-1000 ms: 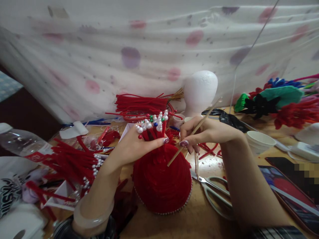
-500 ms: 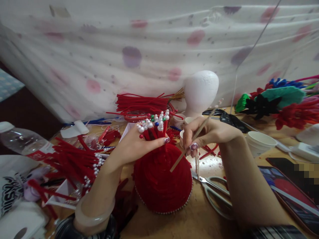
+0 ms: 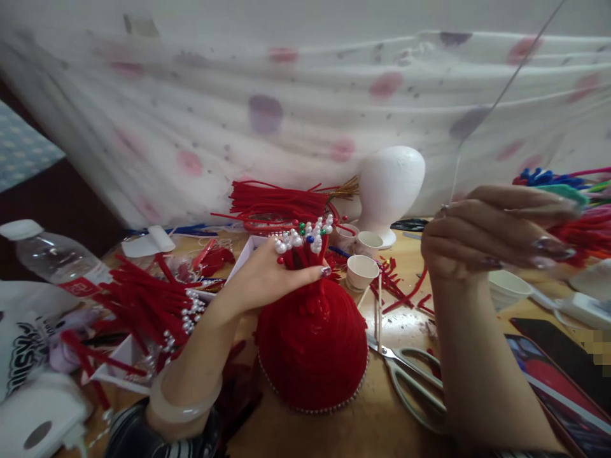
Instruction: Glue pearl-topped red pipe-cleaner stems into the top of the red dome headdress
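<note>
My left hand [image 3: 267,273] is closed round a bundle of red fuzzy stems [image 3: 300,257]. Their tips carry white pearl beads [image 3: 286,240], with a few green, blue and red ones. Below the hand, the stems rise from the top of a red domed piece [image 3: 312,346] edged with small beads, which stands on the table. Out to the right, my right hand [image 3: 491,229] is raised with its fingers curled together, blurred by motion. Whether it still holds the thin wooden stick cannot be made out. Scissors [image 3: 405,375] lie just right of the dome.
Paper cups [image 3: 363,272] and a white foam head [image 3: 391,184] stand behind. Red stems with pearl tips [image 3: 147,299] and a plastic bottle [image 3: 52,254] are at left. A large paper cup [image 3: 508,287] and a phone [image 3: 554,375] lie at right, red scraps [image 3: 391,283] mid-table.
My right hand has moved up and right, away from the red dome, and the wooden stick it held no longer shows there. My left hand keeps its hold on the beaded stems.
</note>
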Demonstrator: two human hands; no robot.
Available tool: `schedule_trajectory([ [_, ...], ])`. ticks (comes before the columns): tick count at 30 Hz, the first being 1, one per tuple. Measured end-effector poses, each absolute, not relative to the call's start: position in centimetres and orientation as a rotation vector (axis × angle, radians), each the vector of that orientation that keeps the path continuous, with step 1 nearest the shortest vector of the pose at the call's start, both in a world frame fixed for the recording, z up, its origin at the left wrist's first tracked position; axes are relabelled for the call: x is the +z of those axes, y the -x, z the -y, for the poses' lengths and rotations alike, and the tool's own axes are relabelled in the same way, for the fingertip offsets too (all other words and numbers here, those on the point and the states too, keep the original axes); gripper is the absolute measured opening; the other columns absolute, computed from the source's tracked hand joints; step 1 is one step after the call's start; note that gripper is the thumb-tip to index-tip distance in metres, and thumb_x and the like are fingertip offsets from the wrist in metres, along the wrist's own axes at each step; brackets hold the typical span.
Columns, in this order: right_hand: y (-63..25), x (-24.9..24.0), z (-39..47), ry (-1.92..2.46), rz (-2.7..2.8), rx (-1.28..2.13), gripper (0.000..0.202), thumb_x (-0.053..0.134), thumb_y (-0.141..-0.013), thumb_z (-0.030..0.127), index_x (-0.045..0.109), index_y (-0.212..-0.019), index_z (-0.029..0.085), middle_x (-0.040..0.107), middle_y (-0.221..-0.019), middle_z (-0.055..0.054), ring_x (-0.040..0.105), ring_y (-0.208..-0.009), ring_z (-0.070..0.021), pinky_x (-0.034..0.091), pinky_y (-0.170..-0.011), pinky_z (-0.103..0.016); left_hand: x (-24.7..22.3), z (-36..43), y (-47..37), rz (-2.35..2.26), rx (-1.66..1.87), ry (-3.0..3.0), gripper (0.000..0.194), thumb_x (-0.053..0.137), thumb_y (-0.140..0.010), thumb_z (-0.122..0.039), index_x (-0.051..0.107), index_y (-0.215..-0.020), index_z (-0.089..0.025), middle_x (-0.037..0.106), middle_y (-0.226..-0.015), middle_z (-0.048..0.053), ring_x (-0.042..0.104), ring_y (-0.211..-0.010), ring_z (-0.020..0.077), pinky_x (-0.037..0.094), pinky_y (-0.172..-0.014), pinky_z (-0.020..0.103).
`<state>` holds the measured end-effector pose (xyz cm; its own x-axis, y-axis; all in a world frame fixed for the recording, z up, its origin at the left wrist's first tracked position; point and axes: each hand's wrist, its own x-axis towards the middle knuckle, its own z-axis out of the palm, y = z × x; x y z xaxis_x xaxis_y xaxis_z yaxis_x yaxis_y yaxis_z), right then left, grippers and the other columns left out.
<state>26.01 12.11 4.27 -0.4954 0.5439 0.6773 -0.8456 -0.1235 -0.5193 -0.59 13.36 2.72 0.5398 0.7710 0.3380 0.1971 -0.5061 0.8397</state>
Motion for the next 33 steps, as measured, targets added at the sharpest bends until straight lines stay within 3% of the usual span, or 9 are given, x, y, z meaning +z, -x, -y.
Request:
schedule_trajectory([
  [3, -26.2, 4.6, -12.0, -0.558, 1.162, 1.62, 0.022, 0.062, -0.085, 0.011, 0.057, -0.068, 0.024, 0.06, -0.049, 0.009, 0.058, -0.042, -0.0039, 0.042, -0.042, -0.012, 2.8, -13.4, 0.5, -0.768, 0.928, -1.961, 0.011, 0.069, -0.08, -0.024, 0.069, -0.087, -0.016, 0.074, -0.087, 0.001, 0.068, -0.081, 0.0166, 0.056, -0.077, 0.03],
  [7, -25.5, 5.4, -11.4, -0.142, 1.459, 1.348, 0.03, 0.072, -0.082, 0.033, 0.057, -0.056, 0.026, 0.046, -0.049, 0.006, 0.043, -0.041, -0.008, 0.039, -0.042, -0.019, 3.0, -13.3, 0.5, -0.744, 0.944, -2.002, 0.009, 0.069, -0.08, -0.023, 0.069, -0.083, -0.015, 0.073, -0.085, 0.002, 0.067, -0.079, 0.0162, 0.055, -0.078, 0.031],
  [11, -24.3, 6.5, -10.4, -0.013, 1.759, 1.236, 0.045, 0.062, -0.088, 0.047, 0.051, -0.052, 0.023, 0.036, -0.052, 0.005, 0.034, -0.042, -0.0095, 0.039, -0.044, -0.022, 3.3, -13.1, 0.5, -0.738, 0.965, -2.064, 0.008, 0.069, -0.078, -0.021, 0.068, -0.084, -0.016, 0.073, -0.085, 0.001, 0.067, -0.081, 0.0174, 0.054, -0.08, 0.032],
  [17, -23.8, 6.8, -7.6, 0.308, 1.759, 1.133, 0.011, 0.056, -0.094, 0.033, 0.064, -0.092, 0.026, 0.045, -0.048, 0.008, 0.04, -0.037, -0.0088, 0.045, -0.052, -0.027, 3.2, -13.3, 0.6, -0.652, 0.975, -2.012, 0.01, 0.07, -0.076, -0.024, 0.07, -0.083, -0.017, 0.076, -0.089, 0.002, 0.069, -0.084, 0.0197, 0.054, -0.079, 0.033],
  [21, -24.5, 6.6, -6.2, 0.547, 1.734, 1.032, 0.019, 0.058, -0.094, 0.031, 0.055, -0.111, 0.024, 0.061, -0.059, 0.005, 0.053, -0.044, -0.0102, 0.047, -0.052, -0.026, 3.3, -13.3, 0.7, -0.653, 0.967, -2.023, 0.009, 0.071, -0.074, -0.025, 0.07, -0.079, -0.018, 0.077, -0.086, 0.002, 0.069, -0.085, 0.0204, 0.054, -0.079, 0.032],
  [25, -24.8, 5.6, -5.4, 0.677, 1.873, 1.086, 0.013, 0.059, -0.094, 0.031, 0.052, -0.092, 0.021, 0.063, -0.065, 0.002, 0.058, -0.054, -0.0099, 0.045, -0.051, -0.022, 3.3, -13.2, 0.7, -0.632, 0.97, -2.005, 0.006, 0.07, -0.074, -0.024, 0.07, -0.076, -0.019, 0.076, -0.085, 0.002, 0.069, -0.086, 0.0195, 0.054, -0.081, 0.032],
  [29, -23.6, 3.4, -4.4, 1.034, 2.014, 0.899, 0.029, 0.056, -0.093, 0.044, 0.056, -0.081, 0.018, 0.055, -0.066, 0.002, 0.049, -0.057, -0.0093, 0.04, -0.052, -0.021, 2.8, -13.6, 0.6, -0.566, 0.973, -1.986, 0.007, 0.071, -0.074, -0.024, 0.071, -0.078, -0.019, 0.075, -0.082, 0.002, 0.068, -0.085, 0.0185, 0.054, -0.081, 0.033],
  [33, -21.8, 0.5, -4.1, 1.441, 2.052, 0.525, 0.051, 0.034, -0.097, 0.056, 0.052, -0.067, 0.019, 0.053, -0.065, 0.0, 0.048, -0.063, -0.0134, 0.039, -0.06, -0.025, 2.3, -14.3, 0.6, -0.512, 0.947, -1.97, 0.011, 0.069, -0.076, -0.026, 0.072, -0.082, -0.017, 0.076, -0.087, 0.004, 0.068, -0.082, 0.0175, 0.054, -0.081, 0.034],
])
